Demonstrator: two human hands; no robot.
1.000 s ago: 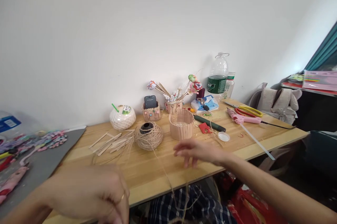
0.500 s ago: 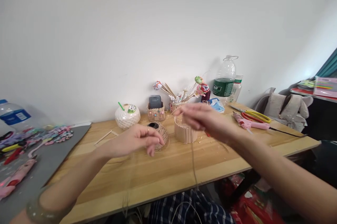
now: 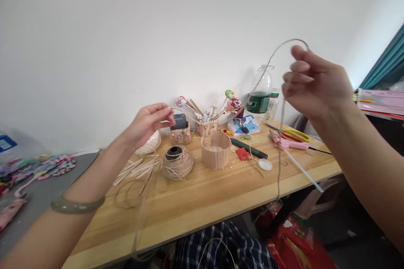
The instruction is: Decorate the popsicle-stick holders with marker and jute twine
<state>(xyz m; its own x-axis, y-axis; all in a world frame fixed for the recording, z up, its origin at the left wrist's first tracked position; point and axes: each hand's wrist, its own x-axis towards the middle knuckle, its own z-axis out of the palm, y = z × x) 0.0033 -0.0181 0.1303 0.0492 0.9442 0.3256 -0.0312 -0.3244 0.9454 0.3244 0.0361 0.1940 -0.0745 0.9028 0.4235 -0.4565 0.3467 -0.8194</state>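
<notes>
A length of brown twine [image 3: 270, 59] runs between my two hands above the table. My left hand [image 3: 151, 121], with a bracelet on its wrist, pinches the twine near the middle. Raised high on the right, my right hand [image 3: 318, 81] is closed around another part of it; the twine arcs over the fingers, and a strand hangs down below them. A ball of twine [image 3: 178, 167] with a dark core stands under my left hand. Beside it is a round cup of wooden sticks [image 3: 217, 155], open at the top. Loose flat sticks [image 3: 135, 170] lie left of the ball.
Decorated boxes [image 3: 179, 135] line the wall, one with paper flowers. A pink glue gun [image 3: 293, 145], yellow-handled scissors [image 3: 296, 135], a dark green pen-like tool [image 3: 252, 149] and a large bottle [image 3: 259, 102] are on the right. A grey mat [image 3: 75, 172] covers the left.
My right hand has moved up and to the right, drawing the twine out. My left hand has risen and shifted slightly left. The view has moved, revealing more sticks and tools.
</notes>
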